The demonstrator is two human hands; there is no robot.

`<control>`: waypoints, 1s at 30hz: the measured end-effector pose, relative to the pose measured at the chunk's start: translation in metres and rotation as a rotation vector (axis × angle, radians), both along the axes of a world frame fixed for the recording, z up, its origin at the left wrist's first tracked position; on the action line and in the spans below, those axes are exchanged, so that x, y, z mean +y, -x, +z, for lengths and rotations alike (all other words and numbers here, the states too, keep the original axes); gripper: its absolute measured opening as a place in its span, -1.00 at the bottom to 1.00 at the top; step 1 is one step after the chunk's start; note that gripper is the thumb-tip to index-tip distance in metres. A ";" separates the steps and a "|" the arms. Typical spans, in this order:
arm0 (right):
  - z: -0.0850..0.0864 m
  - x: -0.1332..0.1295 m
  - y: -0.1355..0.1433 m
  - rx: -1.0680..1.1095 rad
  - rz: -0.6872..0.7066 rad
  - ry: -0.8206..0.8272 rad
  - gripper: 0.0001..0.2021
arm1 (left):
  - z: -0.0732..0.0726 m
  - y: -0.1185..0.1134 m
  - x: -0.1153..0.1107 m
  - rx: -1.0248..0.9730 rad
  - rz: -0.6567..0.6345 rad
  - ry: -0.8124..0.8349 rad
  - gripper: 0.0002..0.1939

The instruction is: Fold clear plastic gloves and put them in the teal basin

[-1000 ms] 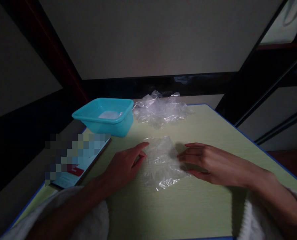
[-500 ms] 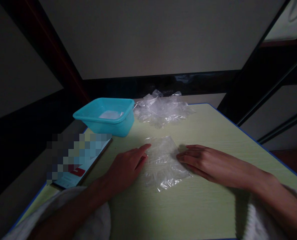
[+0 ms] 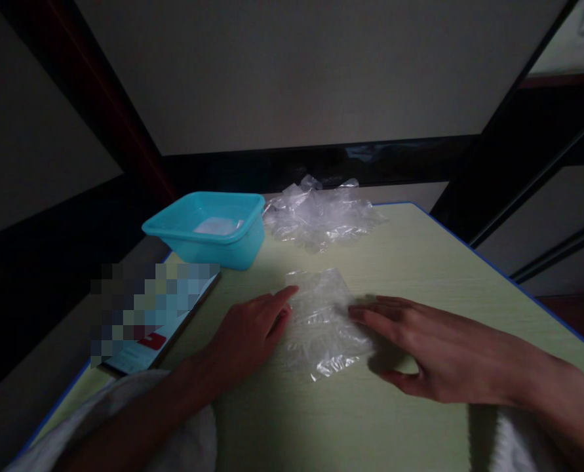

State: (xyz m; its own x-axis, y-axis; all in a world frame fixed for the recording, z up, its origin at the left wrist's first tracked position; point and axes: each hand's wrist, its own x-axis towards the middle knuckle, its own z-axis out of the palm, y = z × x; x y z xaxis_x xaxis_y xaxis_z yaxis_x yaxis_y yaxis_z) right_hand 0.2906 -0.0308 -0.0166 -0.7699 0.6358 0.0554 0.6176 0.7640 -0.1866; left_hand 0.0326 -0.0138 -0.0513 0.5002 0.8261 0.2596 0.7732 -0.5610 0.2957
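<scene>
A clear plastic bag (image 3: 321, 321) lies flat on the pale green table (image 3: 350, 426), its surface wrinkled and shiny near the front edge. At its left edge rests my left hand (image 3: 255, 324), index finger stretched onto the plastic and the other fingers curled beneath; no object shows in it. My right hand (image 3: 419, 344) is at the bag's right side, fingers extended over the edge and thumb held apart below them, holding nothing.
A turquoise basin (image 3: 247, 246) with something whitish inside stands at the back left. Behind the flat bag is a pile of crumpled clear plastic (image 3: 321, 216). A phone or tablet (image 3: 174, 334), partly pixelated, lies at the left edge.
My right hand has shifted slightly right and nearer to me, and its thumb has spread away from the fingers. My left hand and the bag look nearly unchanged.
</scene>
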 end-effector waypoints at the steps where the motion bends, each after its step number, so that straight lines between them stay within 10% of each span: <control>1: 0.000 -0.001 0.001 0.003 0.004 -0.004 -0.47 | 0.000 0.000 0.000 -0.003 -0.003 -0.004 -0.65; 30: -0.016 0.000 0.010 -0.106 0.089 -0.273 -0.43 | -0.003 0.001 -0.002 -0.031 -0.030 0.010 -0.65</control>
